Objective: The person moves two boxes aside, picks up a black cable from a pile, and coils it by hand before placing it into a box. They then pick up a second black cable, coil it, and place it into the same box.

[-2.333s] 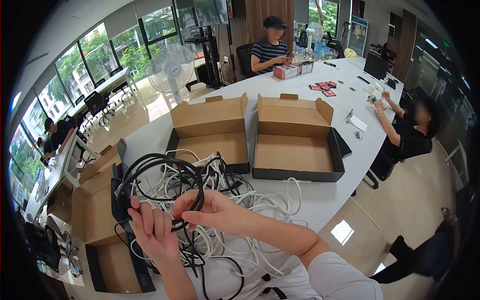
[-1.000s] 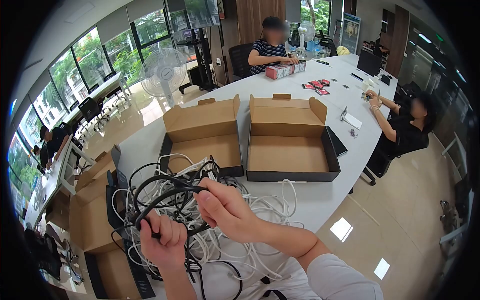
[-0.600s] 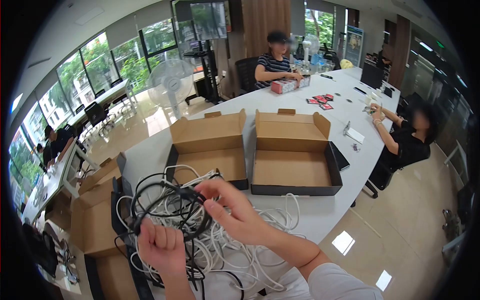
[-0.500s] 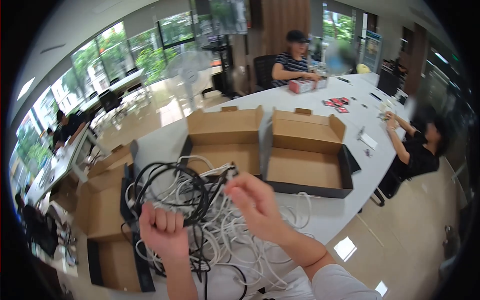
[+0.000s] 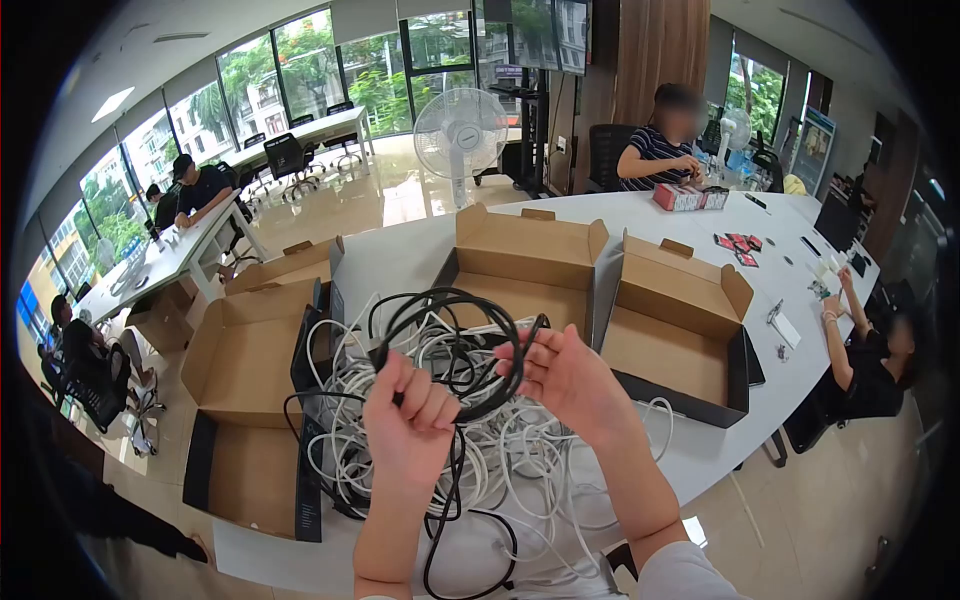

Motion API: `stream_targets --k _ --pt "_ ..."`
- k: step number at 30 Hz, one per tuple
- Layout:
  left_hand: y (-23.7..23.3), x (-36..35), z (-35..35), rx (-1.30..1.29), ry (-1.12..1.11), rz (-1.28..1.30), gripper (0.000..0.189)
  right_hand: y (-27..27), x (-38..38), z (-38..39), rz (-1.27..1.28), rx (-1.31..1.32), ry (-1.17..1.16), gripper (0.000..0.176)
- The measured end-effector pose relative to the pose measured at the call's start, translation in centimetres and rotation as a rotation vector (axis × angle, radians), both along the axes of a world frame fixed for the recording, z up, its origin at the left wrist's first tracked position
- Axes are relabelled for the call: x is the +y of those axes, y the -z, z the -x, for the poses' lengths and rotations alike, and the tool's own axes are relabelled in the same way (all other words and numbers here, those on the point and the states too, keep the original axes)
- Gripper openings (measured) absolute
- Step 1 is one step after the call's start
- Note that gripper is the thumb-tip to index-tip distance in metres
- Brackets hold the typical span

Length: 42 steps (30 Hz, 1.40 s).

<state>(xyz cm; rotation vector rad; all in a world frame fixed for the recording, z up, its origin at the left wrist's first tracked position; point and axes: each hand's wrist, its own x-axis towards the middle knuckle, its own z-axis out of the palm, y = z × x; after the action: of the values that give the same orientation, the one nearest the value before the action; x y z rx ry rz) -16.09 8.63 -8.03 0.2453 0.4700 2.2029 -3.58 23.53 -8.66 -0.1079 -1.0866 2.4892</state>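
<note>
My left hand [image 5: 410, 415] is closed round a coiled black cable [image 5: 487, 405], held above a tangled heap of white cables [image 5: 480, 470]. At the coil's right side is my right hand [image 5: 560, 375], its fingers partly spread and curved behind the loops; a black cable strand passes by its fingertips. Whether those fingers grip the strand is unclear. More black cable hangs below my left hand toward the near table edge.
Open cardboard boxes stand on the white table [image 5: 400, 250]: a middle box [image 5: 520, 290], a right box [image 5: 675, 350], a left box [image 5: 245, 460] and one behind it. A person [image 5: 655, 150] sits across the table, another person [image 5: 860, 360] at the right. A fan [image 5: 460, 135] stands beyond.
The view has swung left. My right hand has opened from a closed shape and now meets the black coil's right side. My left hand still holds the coil.
</note>
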Motion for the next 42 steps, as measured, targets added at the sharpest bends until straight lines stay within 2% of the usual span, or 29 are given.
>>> stream_targets --k 3,5,7,8,10,11,14,18,21,23,27,28,31,32,33,34,36,41,42 --pt "0.7 0.4 0.1 0.03 0.196 0.048 0.033 1.0 0.1 -0.2 -0.293 0.117 0.074 0.047" --pt "1.2 1.0 -0.5 0.054 0.37 0.087 0.032 0.3 -1.2 -0.8 -0.448 0.03 0.189 0.04" --pt "2.0 1.8 -0.3 0.069 0.41 0.081 0.03 -0.4 -1.7 -1.6 -0.585 0.015 0.225 0.036" --pt "2.2 2.1 -0.1 0.073 0.433 0.08 0.03 -0.4 -2.3 -1.6 -0.657 -0.005 0.308 0.04" --pt "2.3 2.2 0.0 0.08 0.453 0.074 0.029 0.1 -2.6 -1.7 -0.608 0.042 0.292 0.039" --pt "2.3 1.9 0.1 0.115 0.426 0.079 0.03 0.1 -2.6 -1.7 -0.584 0.066 0.29 0.039" --pt "1.8 1.4 0.0 0.223 0.35 0.097 0.031 -1.2 -3.5 -2.2 -0.263 0.163 0.202 0.038" --pt "1.8 1.3 0.0 0.226 0.358 0.084 0.03 -0.6 -2.3 -2.9 -0.106 0.199 -0.008 0.036" --pt "1.9 1.5 -0.2 0.308 0.276 0.121 0.03 -0.1 -2.2 -2.6 -0.086 0.172 0.037 0.034" --pt "2.0 1.4 -0.3 0.352 0.211 0.142 0.03 -0.2 -2.4 -2.5 -0.153 0.145 0.071 0.031" --pt "1.0 1.4 -1.6 0.41 0.002 0.218 0.014 -0.4 -3.1 -2.7 -0.369 0.106 0.092 0.029" --pt "1.1 1.5 -1.6 0.491 -0.015 0.266 0.011 -0.5 -3.4 -2.8 -0.357 0.089 0.091 0.027" --pt "1.8 1.8 -0.9 0.764 -0.078 0.394 0.014 -1.8 -4.6 -3.7 -0.595 0.071 0.07 0.019" --pt "2.1 2.1 -0.7 0.873 -0.107 0.425 0.017 -1.3 -4.4 -3.8 -0.878 0.074 0.133 0.017" --pt "2.3 2.1 -0.5 0.983 -0.134 0.457 0.019 -1.7 -4.6 -4.2 -0.967 0.049 0.106 0.016" --pt "2.4 1.7 0.2 1.006 0.012 0.491 0.025 -2.3 -5.0 -4.8 -1.056 0.024 0.08 0.016" --pt "3.0 2.4 -0.3 1.082 -0.082 0.432 0.027 -2.5 -5.6 -5.3 -1.208 0.029 0.093 0.016" --pt "3.0 2.5 -1.3 1.213 -0.317 0.502 0.025 -2.7 -5.4 -6.0 -1.246 0.042 0.188 0.021" --pt "2.2 2.3 -1.8 1.171 -0.343 0.529 0.022 -2.9 -5.2 -6.1 -1.241 0.051 0.204 0.022"
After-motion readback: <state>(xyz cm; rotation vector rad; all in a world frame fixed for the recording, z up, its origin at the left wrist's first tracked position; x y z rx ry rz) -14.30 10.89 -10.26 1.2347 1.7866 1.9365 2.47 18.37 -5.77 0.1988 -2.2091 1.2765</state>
